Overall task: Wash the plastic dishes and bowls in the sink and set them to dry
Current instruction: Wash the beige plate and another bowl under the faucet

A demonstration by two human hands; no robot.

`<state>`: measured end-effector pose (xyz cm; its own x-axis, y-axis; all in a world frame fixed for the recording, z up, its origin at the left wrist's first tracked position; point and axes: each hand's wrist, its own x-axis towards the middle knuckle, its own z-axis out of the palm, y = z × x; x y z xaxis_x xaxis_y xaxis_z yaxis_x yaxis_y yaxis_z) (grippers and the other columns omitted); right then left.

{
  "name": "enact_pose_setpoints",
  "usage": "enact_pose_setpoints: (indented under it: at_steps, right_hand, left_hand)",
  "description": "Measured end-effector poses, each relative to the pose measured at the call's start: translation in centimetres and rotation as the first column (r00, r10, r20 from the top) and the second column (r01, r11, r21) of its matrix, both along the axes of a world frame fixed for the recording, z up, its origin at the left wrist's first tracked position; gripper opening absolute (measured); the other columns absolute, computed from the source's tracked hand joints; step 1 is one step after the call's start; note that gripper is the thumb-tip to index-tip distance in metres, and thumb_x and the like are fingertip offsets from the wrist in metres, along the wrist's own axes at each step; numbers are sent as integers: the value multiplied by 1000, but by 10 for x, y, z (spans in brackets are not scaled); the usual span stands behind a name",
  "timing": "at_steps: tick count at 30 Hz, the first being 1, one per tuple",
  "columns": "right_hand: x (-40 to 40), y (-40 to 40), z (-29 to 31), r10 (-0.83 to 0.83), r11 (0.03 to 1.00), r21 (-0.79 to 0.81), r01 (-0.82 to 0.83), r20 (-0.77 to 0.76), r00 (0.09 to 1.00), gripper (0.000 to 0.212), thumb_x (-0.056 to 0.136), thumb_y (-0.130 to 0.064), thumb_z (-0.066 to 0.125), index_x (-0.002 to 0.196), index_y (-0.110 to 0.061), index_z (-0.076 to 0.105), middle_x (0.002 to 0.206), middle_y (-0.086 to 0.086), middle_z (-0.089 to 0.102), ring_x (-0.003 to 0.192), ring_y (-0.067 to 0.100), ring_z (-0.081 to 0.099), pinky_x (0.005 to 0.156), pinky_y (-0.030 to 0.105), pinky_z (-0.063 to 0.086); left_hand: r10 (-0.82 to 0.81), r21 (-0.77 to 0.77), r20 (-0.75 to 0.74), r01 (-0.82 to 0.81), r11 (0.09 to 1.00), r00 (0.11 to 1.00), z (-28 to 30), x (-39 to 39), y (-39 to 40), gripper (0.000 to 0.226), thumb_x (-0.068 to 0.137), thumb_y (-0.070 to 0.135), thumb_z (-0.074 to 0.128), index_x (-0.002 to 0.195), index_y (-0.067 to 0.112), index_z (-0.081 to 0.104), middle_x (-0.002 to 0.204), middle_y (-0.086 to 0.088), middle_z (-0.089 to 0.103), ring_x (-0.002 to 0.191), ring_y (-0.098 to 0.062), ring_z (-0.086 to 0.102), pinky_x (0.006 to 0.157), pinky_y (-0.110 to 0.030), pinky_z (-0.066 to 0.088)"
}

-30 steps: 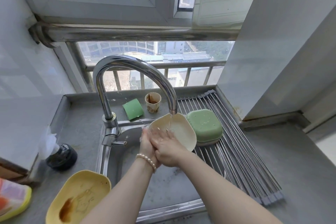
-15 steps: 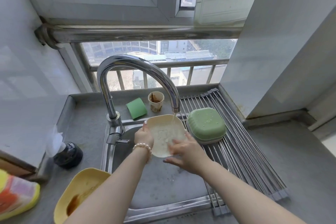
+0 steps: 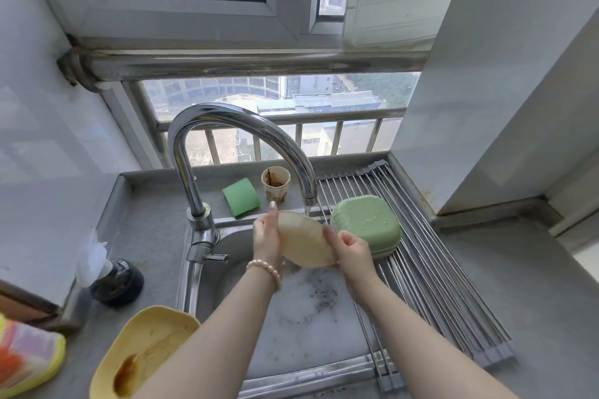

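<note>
I've turned the cream dish [image 3: 304,241] back-up under the tap [image 3: 309,201]; left hand [image 3: 266,236] and right hand [image 3: 351,249] grip its ends, long axis 10-to-4, rack [image 3: 431,256] at 3, nearest my right

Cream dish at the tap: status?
Left hand and right hand both grip the cream dish under the running faucet. Green dish upside down on drying rack. Stained yellow dish waiting. Nothing blocking.
</note>
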<state>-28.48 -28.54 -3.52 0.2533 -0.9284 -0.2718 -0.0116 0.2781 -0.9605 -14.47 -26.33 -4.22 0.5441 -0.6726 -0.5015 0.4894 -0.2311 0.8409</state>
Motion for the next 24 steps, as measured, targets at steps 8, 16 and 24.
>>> enact_pose_setpoints:
  at_steps: [8, 16, 24]
  right_hand:
    - [14, -9, 4, -144, 855, 490, 170, -91, 985, 47, 97, -50, 43, 109, -8, 61, 110, 16, 66, 96, 34, 63, 79, 43, 54]
    - [38, -2, -7, -318, 814, -556, -166, -667, 673, 52, 89, -55, 32, 106, -12, 55, 108, 8, 54, 98, 30, 51, 81, 41, 41]
    - [48, -11, 10, 40, 847, -302, -437, -784, 619, 83, 78, -79, 33, 132, -18, 47, 123, 11, 51, 115, 29, 51, 92, 39, 44]
  left_hand:
    - [-270, 314, 651, 72, 947, 710, 20, -6, 10, 84, 54, 76, 72, 113, 20, 49, 102, 1, 59, 93, -21, 58, 78, -30, 48]
    - [16, 273, 357, -121, 954, 934, 11, -4, 13, 64, 61, 71, 71, 79, 10, 64, 89, -10, 70, 89, -30, 65, 78, -33, 53]
    - [-67, 311, 401, -66, 948, 914, 20, 17, 11, 38, 91, 31, 58, 59, 10, 56, 80, -14, 65, 81, -28, 58, 76, -31, 46]
